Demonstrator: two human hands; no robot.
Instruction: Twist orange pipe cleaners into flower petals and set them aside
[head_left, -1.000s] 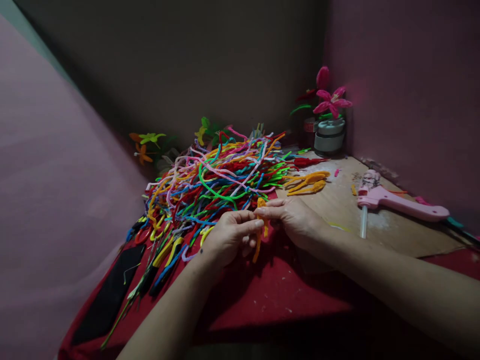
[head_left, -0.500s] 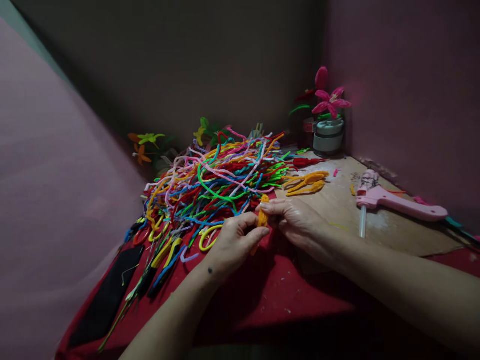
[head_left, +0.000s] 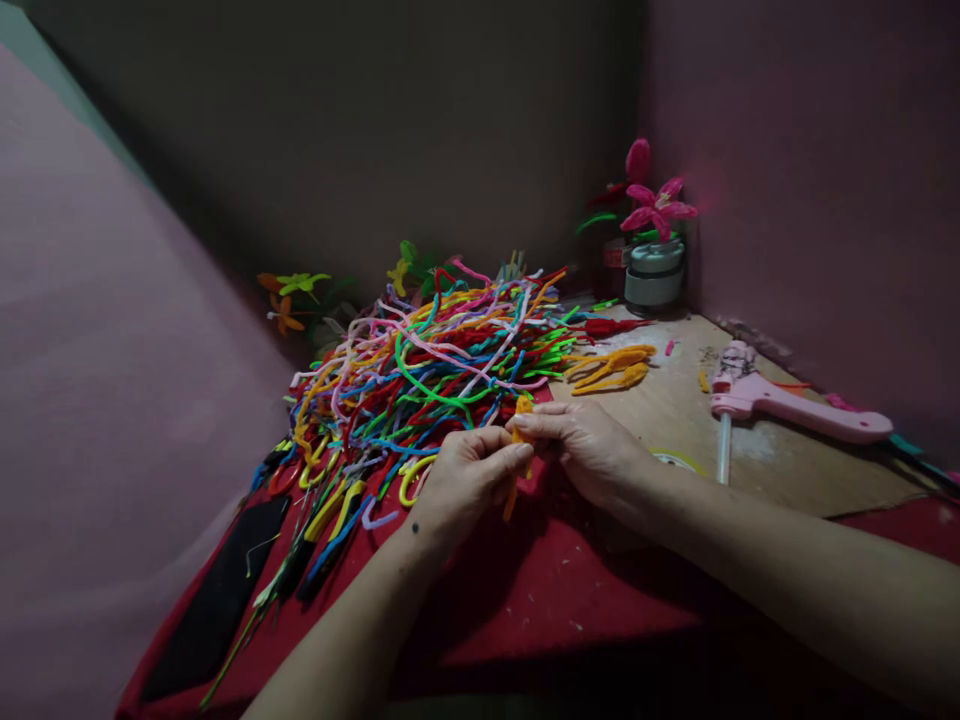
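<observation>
An orange pipe cleaner piece (head_left: 523, 406), folded into a petal-like shape, is pinched between both hands above the red cloth. My left hand (head_left: 476, 468) grips its middle with thumb and index finger. My right hand (head_left: 577, 435) pinches it near the top. A thin orange end dangles below my left fingertips; fingers hide part of the piece. Just behind the hands lies a big pile of many-coloured pipe cleaners (head_left: 442, 350). Several similar orange pieces (head_left: 615, 368) rest on the brown board (head_left: 675, 400) beyond my right hand.
A pink glue gun (head_left: 795, 405) lies on the board at right. Behind it stands a grey pot (head_left: 655, 275) with a pink flower (head_left: 660, 207). Yellow-handled pliers (head_left: 330, 520) and a black phone-like slab (head_left: 217, 600) lie at left on the red cloth (head_left: 555, 620).
The orange piece has turned a little between my fingers, and more of its thin lower end shows. My right fingers have shifted slightly along it. The view has moved slightly.
</observation>
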